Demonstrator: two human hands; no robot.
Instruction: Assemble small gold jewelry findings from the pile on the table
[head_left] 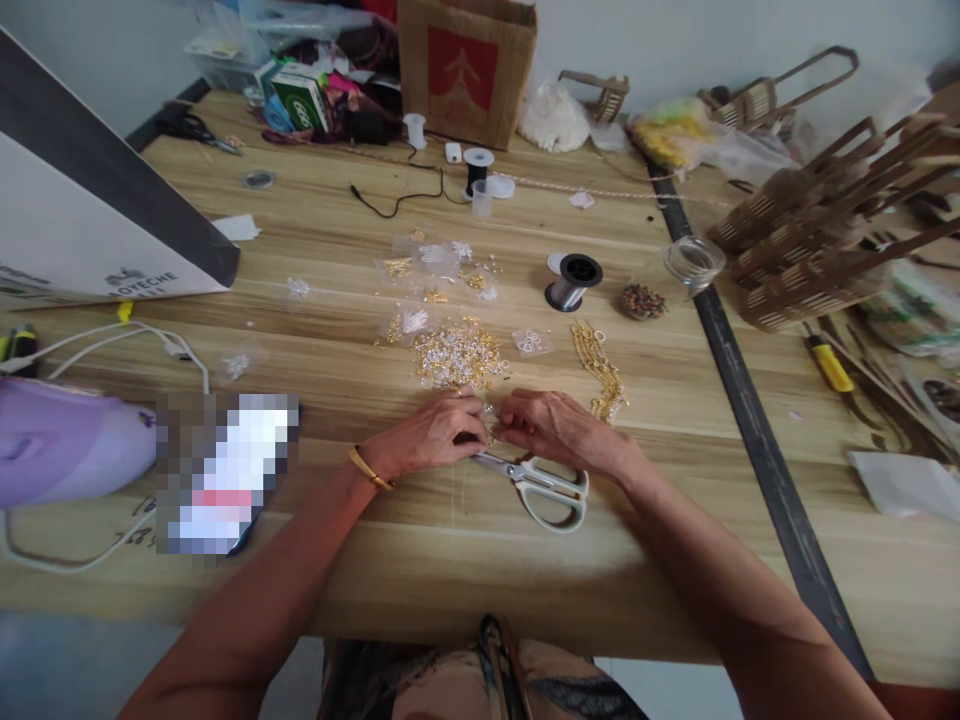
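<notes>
My left hand (439, 432) and my right hand (551, 425) come close together over the table, their fingers pinched. Between the fingertips sit a few small shiny beads (490, 420); what each pinch holds is too small to make out. A fine thread seems to trail below my left hand. White-handled scissors (551, 492) lie just under both hands, their blade tips partly hidden by my left hand. Right beyond the fingers spreads a pile of gold and silver beads (459, 352). Several gold chains (598, 368) lie beyond my right wrist.
A spool of grey wire (574, 284) and a jar of dark beads (643, 300) stand at mid-right. Small bags of findings (412, 322) lie behind the pile. To the left are a phone (232, 475) and a large white box (97, 210). Woven baskets (802, 250) crowd the right.
</notes>
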